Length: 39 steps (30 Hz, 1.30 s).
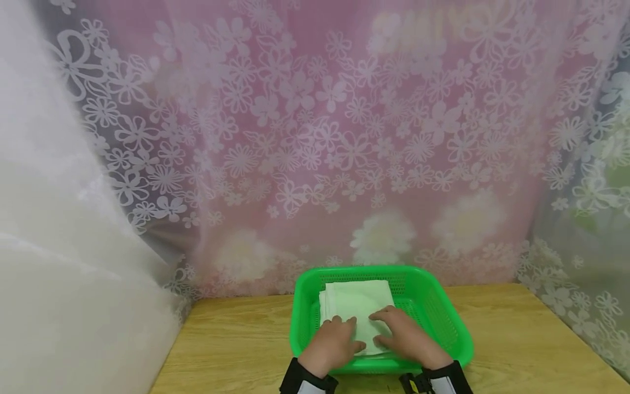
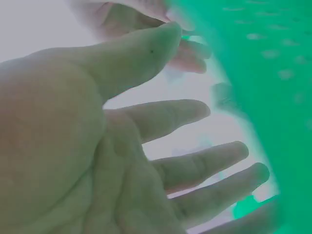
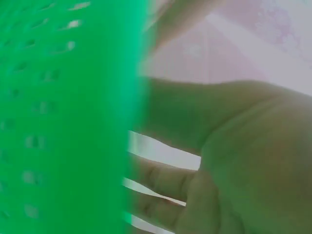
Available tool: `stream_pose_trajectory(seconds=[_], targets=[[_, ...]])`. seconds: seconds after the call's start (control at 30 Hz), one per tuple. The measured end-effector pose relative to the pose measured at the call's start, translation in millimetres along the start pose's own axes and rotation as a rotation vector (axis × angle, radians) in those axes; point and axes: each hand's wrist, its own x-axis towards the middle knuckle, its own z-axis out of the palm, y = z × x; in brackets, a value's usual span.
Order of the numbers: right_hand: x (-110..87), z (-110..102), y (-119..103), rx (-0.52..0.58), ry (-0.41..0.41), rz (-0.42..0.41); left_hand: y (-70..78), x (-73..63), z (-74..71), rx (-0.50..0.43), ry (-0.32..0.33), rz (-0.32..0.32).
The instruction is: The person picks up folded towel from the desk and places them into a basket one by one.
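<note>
A folded stack of white cloth [image 1: 358,301] lies in a green perforated plastic basket [image 1: 366,270] in the head view. My left hand [image 1: 331,343] is over the stack's near left part, fingers spread. Over its near right part reaches my right hand [image 1: 407,336], thumb and forefinger apart. Neither hand grips anything. The left wrist view has the open left palm [image 2: 122,141] facing the camera beside the basket wall [image 2: 278,83]. In the right wrist view the basket wall [image 3: 73,122] hides the fingertips of the right hand [image 3: 248,156].
The basket stands on a wood-grain tabletop [image 1: 231,339]. Behind it hangs a pink curtain [image 1: 320,137] with white flower patterns, and pale sheeting [image 1: 79,262] drapes along the left. More flowered sheeting [image 1: 581,257] borders the right side.
</note>
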Motion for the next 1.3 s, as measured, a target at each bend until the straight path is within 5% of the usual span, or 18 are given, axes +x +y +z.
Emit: stream_pose_trajectory(seconds=[0.2, 0.4, 0.8, 1.3], targets=[[-0.6, -16, -13, 0.056, 0.068, 0.088, -0.3, -14.9, -27.0, -0.098, 0.192, -0.005], [0.6, -28, -25, 0.018, 0.083, 0.128, -4.4, -15.7, -39.0, -0.156, 0.368, -0.056], [1.3, -37, -30, 0.048, 0.071, 0.135, -6.8, -24.5, -44.6, -0.193, 0.318, -0.057], [-10.5, -58, -33, -0.018, 0.151, 0.143, -15.7, -40.9, -57.9, -0.259, 0.311, -0.044]])
